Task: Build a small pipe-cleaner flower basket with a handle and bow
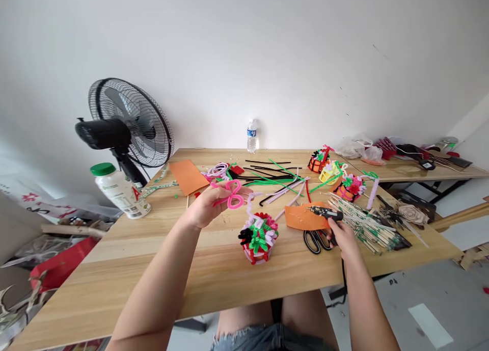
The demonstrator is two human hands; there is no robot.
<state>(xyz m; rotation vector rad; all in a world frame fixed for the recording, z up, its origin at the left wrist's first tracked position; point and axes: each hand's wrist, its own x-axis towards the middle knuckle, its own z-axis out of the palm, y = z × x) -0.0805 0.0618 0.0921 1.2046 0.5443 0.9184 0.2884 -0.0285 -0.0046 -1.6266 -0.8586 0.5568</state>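
Note:
Pinched in my left hand is a pink pipe-cleaner bow with looped petals, held above the table left of centre. My right hand is closed around a black glue gun, whose tip lies over an orange sheet. Black-handled scissors lie partly under that sheet, beside my right hand. Between my hands stands a small basket trimmed in red and pale purple, topped with green, black, red and lilac fuzzy shapes. A lilac twisted stem rises from it near the pink bow.
Loose pipe cleaners lie mid-table, with three decorated baskets behind to the right. Wrapped sticks lie right of my right hand. A fan, a white bottle and another orange sheet are left; a water bottle stands behind.

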